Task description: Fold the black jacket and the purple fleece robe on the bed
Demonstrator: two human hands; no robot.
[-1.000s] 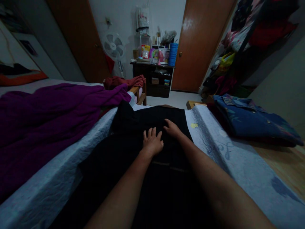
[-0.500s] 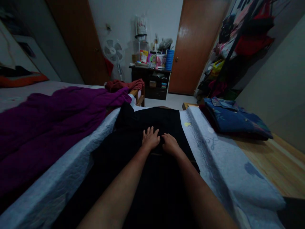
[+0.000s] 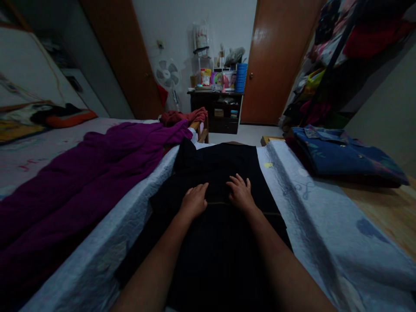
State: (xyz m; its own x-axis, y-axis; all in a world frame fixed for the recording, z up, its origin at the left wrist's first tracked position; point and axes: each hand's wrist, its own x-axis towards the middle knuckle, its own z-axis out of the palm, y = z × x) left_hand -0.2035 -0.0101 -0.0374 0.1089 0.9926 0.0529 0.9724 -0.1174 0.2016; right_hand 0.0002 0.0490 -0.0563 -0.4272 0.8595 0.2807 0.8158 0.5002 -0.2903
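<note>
A black garment (image 3: 224, 160) lies spread over a pale blue-grey patterned sheet (image 3: 292, 208). A thin light line crosses it near my hands; which kind of garment it is, I cannot tell in the dim light. My left hand (image 3: 195, 201) rests on the black cloth with its fingers stretched out to the right and the thumb apart. To its right, my right hand (image 3: 241, 193) lies on the same cloth, fingers spread. A gap of dark fabric separates the two hands, and neither grips anything visible.
A purple blanket (image 3: 107, 164) covers the left side of the bed. Folded blue clothing (image 3: 347, 151) sits on a wooden surface (image 3: 377, 199) at right. Beyond stand a white fan (image 3: 168, 73), a dark cabinet (image 3: 216, 115) and a brown door (image 3: 273, 60).
My hands have moved apart across the black garment, left hand leftward, right hand rightward. The right fingers, curled earlier, are now spread. The view has turned slightly left.
</note>
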